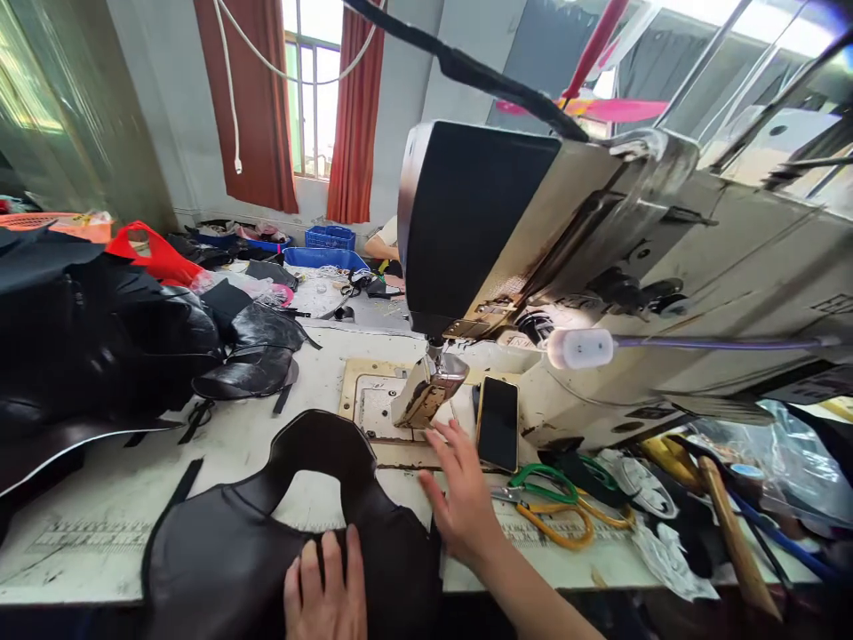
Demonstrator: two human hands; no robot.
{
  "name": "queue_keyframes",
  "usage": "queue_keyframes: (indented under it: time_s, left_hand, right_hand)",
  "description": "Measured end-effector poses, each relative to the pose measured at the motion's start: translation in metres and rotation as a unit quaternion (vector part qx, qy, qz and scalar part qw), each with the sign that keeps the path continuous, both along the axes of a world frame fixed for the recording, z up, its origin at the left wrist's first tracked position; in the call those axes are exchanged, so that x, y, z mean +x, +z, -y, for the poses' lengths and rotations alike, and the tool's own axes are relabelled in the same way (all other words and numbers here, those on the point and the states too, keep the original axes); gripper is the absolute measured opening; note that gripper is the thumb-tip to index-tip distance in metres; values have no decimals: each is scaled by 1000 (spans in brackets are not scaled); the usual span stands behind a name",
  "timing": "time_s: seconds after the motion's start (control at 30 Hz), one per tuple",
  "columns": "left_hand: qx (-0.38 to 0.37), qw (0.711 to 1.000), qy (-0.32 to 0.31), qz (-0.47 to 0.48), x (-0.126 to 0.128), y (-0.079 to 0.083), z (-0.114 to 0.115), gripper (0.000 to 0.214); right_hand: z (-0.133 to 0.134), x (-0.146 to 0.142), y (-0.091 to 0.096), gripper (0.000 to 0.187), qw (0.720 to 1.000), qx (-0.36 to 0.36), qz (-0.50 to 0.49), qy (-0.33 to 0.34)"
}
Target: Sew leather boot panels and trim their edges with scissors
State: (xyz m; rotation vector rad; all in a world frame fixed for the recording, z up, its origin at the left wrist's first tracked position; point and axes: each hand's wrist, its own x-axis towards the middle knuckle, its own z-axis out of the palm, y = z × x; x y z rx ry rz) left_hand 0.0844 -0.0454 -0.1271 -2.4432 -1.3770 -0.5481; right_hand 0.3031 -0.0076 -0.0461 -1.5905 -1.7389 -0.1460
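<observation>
A dark leather piece point(219, 551) with a loop-shaped opening lies across the table's front edge. My left hand point(326, 591) rests flat on it, fingers stretched out, tips near the edge of the opening. My right hand point(461, 498) is open with fingers spread, just in front of the sewing machine's metal post point(426, 396) and to the right of the leather; it grips nothing. Above the post is the sewing machine head point(480, 222), its presser area point(436, 347) partly in shadow. A phone point(498, 422) lies beside the post, near my right fingertips.
Green-handled scissors point(543, 484) and orange-handled scissors point(556, 524) lie right of my right wrist. A wooden-handled tool point(737, 538) and crumpled white scraps point(673, 556) are farther right. Black leather pieces point(99, 338) are heaped at left. Blue bins point(326, 258) stand behind.
</observation>
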Motion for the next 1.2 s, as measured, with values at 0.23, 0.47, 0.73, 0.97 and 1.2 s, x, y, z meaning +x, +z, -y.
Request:
queue_keyframes:
  time_s: [0.23,0.47,0.73,0.97,1.2]
  left_hand:
    - [-50,995,-86,-27,-13,26,0,77]
    - [-154,952,-236,-119,-95,107,-33,96]
    - [-124,979,-151,-57,-36,80,-21,28]
    - [-19,988,-149,35,-27,54,-13,28]
    - [-29,986,-159,50,-32,51,-18,32]
  right_hand:
    - [-57,-58,45,16,957,-194,-179,117]
    - [-42,-15,3,37,950,-226,-213,-30]
    - [-31,-20,-2,50,949,-242,-193,-50]
    - [14,33,26,36,982,-174,-69,-29]
    - [98,153,-11,37,930,-231,231,-168]
